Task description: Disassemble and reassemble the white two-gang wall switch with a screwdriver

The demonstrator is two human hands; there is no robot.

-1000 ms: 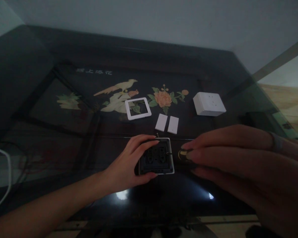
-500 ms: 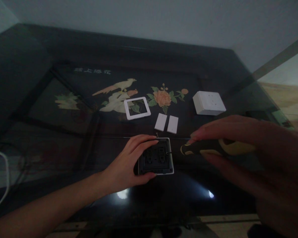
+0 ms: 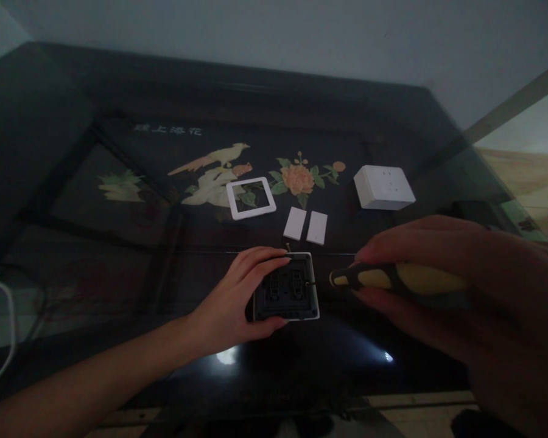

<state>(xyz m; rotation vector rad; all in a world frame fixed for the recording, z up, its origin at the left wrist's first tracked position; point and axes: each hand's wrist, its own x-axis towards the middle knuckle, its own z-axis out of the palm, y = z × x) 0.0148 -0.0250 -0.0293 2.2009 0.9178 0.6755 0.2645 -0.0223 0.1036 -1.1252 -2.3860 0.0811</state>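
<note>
A wall switch (image 3: pixel 287 292) with a dark inner face and white edges lies on the dark table, and my left hand (image 3: pixel 237 298) grips it by its far and near sides. My right hand (image 3: pixel 442 292) is wrapped round the yellow and black handle of a screwdriver (image 3: pixel 374 280). The dark shaft points left, and its tip meets the right part of the switch's inner face. A small screw (image 3: pixel 288 247) sticks up at the far edge of the switch, close to my left fingertips.
Beyond the switch lie a white square frame (image 3: pixel 229 201) and two white rocker plates (image 3: pixel 295 224) (image 3: pixel 317 228). Farther right stands a white socket box (image 3: pixel 383 187). A white cable (image 3: pixel 13 322) runs along the left edge of the glossy, bird-and-flower table (image 3: pixel 237 109).
The screwdriver's handle has turned in my right hand, showing more of its yellow side, and the fingers have shifted slightly. My left hand and the switch stay in place.
</note>
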